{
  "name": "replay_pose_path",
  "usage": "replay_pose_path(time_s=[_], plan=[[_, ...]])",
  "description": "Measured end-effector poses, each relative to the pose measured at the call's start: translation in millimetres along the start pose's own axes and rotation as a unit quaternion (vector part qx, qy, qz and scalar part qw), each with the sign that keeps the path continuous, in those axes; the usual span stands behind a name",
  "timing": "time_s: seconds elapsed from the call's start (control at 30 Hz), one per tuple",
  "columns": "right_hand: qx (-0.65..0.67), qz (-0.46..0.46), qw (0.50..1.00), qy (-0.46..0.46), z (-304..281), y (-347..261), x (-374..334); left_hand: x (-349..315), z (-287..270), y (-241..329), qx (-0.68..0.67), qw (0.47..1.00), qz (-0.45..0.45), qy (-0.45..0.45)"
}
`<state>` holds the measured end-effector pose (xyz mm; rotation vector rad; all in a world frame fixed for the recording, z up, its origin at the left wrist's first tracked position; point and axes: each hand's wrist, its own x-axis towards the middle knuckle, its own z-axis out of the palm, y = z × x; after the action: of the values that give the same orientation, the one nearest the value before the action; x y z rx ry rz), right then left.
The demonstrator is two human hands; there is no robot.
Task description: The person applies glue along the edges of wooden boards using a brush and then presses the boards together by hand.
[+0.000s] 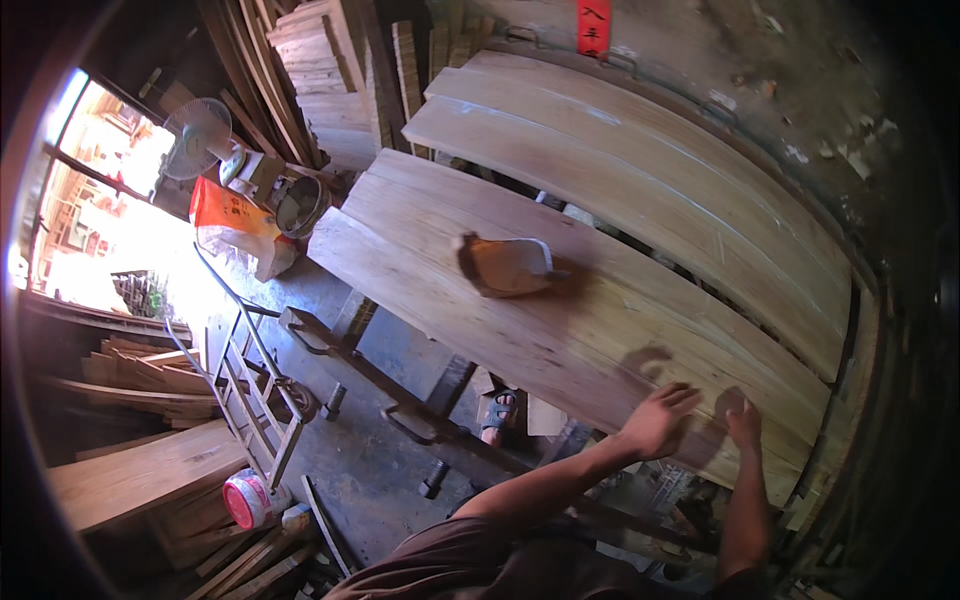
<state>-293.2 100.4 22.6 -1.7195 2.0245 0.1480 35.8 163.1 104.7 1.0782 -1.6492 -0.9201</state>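
While the left hand (655, 420) lies spread on the plank (560, 300), the right hand (743, 424) is shadowed, its grip unreadable.

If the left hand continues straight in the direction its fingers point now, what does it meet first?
The left hand points up and right along the wide plank. Probably only bare wood lies ahead, up to the plank's far edge; the wooden block sits well aside.

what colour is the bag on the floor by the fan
Orange on top, white below: the bag shows in the head view.
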Motion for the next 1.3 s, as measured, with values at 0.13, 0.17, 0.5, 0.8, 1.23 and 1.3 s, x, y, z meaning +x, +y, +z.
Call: replay_pose_path(time_s=[0.13,0.17,0.5,0.8,1.23,1.3], plan=[[0.007,-0.1,0.995,-0.013,37.5,-139.1,-82.7,-93.0,-124.4,-28.0,0.014,0.987,-0.121,0.108],[-0.009,-0.15,0.989,-0.006,55.2,-167.7,-99.8,-113.8,-147.8,-42.8,0.027,0.982,-0.124,0.137],[-0.016,-0.314,0.942,-0.117,98.7,-353.8,-203.2,-246.0,-400.5,-60.7,0.402,0.862,-0.279,0.132],[0.084,-0.288,0.949,-0.092,167.6,-427.6,-246.5,-308.2,-399.7,-85.3,0.446,0.84,-0.305,-0.053],[0.012,-0.347,0.938,0.008,188.2,-607.0,-173.8,-299.5,-424.2,-76.8,0.317,0.912,-0.261,-0.01],[-0.033,-0.322,0.946,-0.005,194.6,-624.4,-162.1,-296.5,-442.3,-89.7,0.198,0.949,-0.247,-0.002]])
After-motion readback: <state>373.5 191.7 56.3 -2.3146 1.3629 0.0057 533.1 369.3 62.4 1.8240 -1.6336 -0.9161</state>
